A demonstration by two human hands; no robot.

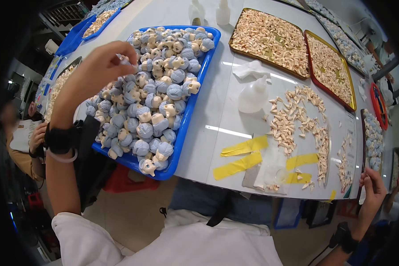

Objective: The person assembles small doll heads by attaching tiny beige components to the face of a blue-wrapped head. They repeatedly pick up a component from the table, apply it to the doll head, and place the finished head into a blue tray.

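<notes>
My left hand (108,62) is raised over the upper left of a blue tray (191,111). Its fingers are curled together, and a small bluish bit shows between them, too hidden to name. Below lies a heap of doll heads (145,130) with pale blue hair and cream faces. At the far right, by the table edge, my right hand (371,189) closes on a thin pale blade-like tool (362,195). Small cream pointed pieces (283,128) are scattered on the table between my hands, nearer the right one.
Yellow tape strips (238,165) hold a clear sheet by the front edge. A squeeze bottle (253,95) stands beside crumpled tissue (251,70). Two trays (309,76) of cream pieces sit far right, with two bottles (223,12) at the back. A person (24,137) works at left.
</notes>
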